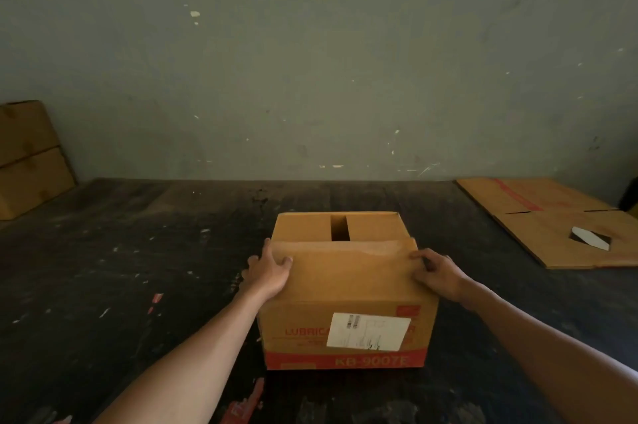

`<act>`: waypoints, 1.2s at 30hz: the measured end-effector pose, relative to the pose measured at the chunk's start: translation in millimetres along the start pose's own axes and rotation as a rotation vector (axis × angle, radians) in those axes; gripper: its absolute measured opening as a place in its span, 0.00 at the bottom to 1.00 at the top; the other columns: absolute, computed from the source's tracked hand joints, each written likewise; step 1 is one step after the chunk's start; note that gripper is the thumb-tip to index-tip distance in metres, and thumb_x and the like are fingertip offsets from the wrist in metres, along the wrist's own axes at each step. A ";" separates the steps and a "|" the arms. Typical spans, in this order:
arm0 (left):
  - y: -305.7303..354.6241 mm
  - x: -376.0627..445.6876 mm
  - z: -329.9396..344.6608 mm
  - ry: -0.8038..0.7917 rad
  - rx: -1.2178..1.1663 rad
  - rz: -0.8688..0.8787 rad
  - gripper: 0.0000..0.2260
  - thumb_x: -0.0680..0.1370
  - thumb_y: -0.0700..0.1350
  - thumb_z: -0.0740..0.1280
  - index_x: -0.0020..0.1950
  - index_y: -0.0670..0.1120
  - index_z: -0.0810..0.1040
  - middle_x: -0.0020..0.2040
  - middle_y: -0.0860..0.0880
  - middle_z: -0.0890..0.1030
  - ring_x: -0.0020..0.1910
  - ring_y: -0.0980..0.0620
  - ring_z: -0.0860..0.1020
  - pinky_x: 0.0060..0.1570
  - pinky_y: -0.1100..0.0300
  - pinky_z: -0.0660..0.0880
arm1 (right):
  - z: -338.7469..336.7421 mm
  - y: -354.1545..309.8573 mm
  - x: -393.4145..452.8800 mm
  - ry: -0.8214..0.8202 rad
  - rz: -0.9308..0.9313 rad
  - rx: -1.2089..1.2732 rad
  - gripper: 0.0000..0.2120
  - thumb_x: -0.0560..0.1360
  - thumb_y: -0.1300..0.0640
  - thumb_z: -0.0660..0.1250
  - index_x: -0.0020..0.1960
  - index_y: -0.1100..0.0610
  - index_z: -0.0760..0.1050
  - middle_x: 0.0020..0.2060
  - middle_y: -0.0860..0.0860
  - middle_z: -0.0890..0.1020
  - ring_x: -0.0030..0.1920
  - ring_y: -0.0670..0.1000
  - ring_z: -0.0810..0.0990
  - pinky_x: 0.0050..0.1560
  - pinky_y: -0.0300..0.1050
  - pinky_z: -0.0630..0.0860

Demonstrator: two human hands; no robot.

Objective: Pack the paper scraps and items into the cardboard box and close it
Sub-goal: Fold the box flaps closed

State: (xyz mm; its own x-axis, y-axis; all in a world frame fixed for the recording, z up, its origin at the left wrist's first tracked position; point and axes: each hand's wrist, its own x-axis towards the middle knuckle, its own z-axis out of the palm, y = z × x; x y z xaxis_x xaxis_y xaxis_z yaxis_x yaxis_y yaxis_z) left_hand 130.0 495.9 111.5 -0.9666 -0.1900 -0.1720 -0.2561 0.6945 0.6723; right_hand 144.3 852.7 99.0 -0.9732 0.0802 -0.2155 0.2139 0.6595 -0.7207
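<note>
A brown cardboard box [345, 289] with red print and a white label stands on the dark table in front of me. Its near top flap [348, 259] lies folded down over the opening, and two inner flaps behind it leave a narrow dark gap [340, 228]. My left hand [269, 271] presses on the flap's left edge, fingers spread over the corner. My right hand [438, 271] rests on the flap's right edge, fingers curled on the cardboard. The box's contents are hidden.
A flattened cardboard sheet [552, 220] with a white paper piece [590, 239] on it lies at the right. Stacked cardboard boxes [27, 157] stand at the far left against the grey wall. Small paper bits and red scraps [241, 406] dot the table.
</note>
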 end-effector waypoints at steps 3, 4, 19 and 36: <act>13.4 20.6 12.8 0.025 0.225 0.036 0.33 0.79 0.66 0.56 0.80 0.59 0.47 0.79 0.43 0.56 0.74 0.35 0.61 0.68 0.37 0.63 | -10.4 -13.2 25.4 0.075 -0.003 -0.019 0.11 0.78 0.40 0.61 0.54 0.42 0.77 0.60 0.55 0.75 0.55 0.56 0.78 0.59 0.59 0.77; 15.5 26.2 17.1 0.031 0.268 0.032 0.33 0.79 0.67 0.55 0.80 0.60 0.48 0.79 0.43 0.56 0.74 0.35 0.61 0.68 0.37 0.63 | -12.7 -18.7 34.4 0.097 0.001 0.002 0.13 0.79 0.41 0.59 0.52 0.46 0.79 0.58 0.56 0.77 0.53 0.56 0.79 0.59 0.58 0.77; 10.3 43.8 30.2 0.032 0.366 -0.052 0.32 0.78 0.71 0.47 0.79 0.61 0.46 0.75 0.44 0.62 0.64 0.40 0.74 0.59 0.44 0.71 | 3.8 -49.2 213.6 0.135 0.256 0.149 0.33 0.81 0.39 0.51 0.76 0.61 0.61 0.72 0.63 0.69 0.70 0.64 0.69 0.71 0.58 0.66; 10.4 42.1 32.2 0.055 0.348 -0.053 0.32 0.78 0.71 0.48 0.78 0.60 0.46 0.75 0.43 0.63 0.66 0.37 0.72 0.60 0.41 0.70 | -21.5 -105.2 181.6 0.441 -0.043 0.627 0.21 0.79 0.57 0.59 0.72 0.56 0.67 0.62 0.53 0.77 0.60 0.55 0.75 0.65 0.53 0.71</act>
State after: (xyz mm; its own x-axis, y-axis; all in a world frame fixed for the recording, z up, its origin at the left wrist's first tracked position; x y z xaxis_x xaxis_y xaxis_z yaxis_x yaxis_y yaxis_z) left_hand 86.3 517.5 88.0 -0.9523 -0.2630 -0.1548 -0.3030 0.8754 0.3766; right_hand -56.9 813.9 149.9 -0.8974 0.4412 0.0093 0.0548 0.1323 -0.9897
